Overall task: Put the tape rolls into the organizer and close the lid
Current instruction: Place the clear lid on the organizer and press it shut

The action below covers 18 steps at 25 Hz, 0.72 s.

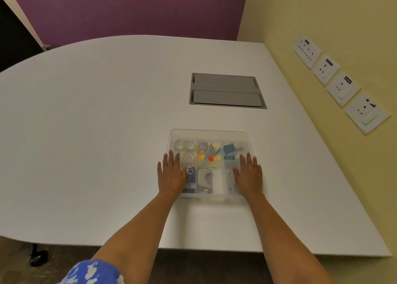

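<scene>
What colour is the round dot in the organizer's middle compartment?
Red-orange dot, seen through the organizer's clear lid in the head view.

No words or numbers could be read. Small dark labels on wall sockets [341,83] were too blurry. Things inside clear organizer [209,133] showed no readable print.
</scene>
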### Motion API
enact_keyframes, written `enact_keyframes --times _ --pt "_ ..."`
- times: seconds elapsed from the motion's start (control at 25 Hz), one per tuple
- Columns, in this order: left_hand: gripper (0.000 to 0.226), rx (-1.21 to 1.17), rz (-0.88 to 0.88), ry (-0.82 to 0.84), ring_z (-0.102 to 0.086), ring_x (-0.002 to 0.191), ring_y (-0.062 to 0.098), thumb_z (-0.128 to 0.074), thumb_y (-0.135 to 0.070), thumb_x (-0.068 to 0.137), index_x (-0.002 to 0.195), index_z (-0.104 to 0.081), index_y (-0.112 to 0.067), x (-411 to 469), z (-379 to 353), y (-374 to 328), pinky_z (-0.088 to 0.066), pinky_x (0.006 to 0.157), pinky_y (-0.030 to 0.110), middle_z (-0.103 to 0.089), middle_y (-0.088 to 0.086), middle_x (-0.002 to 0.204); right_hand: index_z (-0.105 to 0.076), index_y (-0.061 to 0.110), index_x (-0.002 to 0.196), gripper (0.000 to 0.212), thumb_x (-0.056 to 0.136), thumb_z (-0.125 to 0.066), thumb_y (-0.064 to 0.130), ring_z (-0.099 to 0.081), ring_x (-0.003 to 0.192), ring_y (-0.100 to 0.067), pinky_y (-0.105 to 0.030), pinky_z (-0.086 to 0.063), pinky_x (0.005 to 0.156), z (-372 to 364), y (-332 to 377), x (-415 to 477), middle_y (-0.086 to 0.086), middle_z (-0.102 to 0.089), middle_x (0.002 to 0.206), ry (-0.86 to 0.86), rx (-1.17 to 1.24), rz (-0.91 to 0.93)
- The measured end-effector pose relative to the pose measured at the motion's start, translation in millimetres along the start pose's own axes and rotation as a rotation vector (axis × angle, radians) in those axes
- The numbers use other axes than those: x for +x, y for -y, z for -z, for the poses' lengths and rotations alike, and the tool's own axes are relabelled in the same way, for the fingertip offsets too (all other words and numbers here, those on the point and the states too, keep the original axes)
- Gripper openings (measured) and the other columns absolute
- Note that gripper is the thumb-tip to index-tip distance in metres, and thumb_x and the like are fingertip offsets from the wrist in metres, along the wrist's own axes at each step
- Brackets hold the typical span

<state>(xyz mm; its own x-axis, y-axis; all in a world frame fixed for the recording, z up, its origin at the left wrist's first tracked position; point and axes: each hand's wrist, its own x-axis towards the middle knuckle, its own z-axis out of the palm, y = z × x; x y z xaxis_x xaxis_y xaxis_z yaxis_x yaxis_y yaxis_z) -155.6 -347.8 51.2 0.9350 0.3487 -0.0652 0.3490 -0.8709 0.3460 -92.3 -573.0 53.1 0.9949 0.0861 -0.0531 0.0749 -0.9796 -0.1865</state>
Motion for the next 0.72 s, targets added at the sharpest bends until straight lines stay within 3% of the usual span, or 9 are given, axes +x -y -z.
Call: enact_keyframes --times 0.52,0.72 --pt "0.061 0.144 -0.118 0.064 0.011 0.148 0.024 -0.020 -0.051 0.099 0.150 0.004 -0.028 106.1 -1.7 -20.7 0.008 0.119 0.043 0.011 0.003 0.161 -0.009 0.029 0.152 0.056 0.101 -0.026 0.044 -0.001 0.150 -0.025 -0.043 -0.003 0.122 -4.1 26.2 103.0 -0.005 -0.003 0.163 0.027 -0.021 0.129" --pt "0.058 0.130 -0.109 0.026 0.009 0.149 0.022 -0.018 -0.049 0.099 0.150 0.002 -0.031 108.4 -9.8 -19.6 0.010 0.119 0.042 0.008 0.000 0.161 -0.014 0.032 0.151 0.052 0.101 -0.026 0.042 -0.007 0.150 -0.025 -0.044 -0.005 0.122 -14.1 28.3 103.1 -0.003 -0.011 0.162 -0.045 -0.015 0.110"
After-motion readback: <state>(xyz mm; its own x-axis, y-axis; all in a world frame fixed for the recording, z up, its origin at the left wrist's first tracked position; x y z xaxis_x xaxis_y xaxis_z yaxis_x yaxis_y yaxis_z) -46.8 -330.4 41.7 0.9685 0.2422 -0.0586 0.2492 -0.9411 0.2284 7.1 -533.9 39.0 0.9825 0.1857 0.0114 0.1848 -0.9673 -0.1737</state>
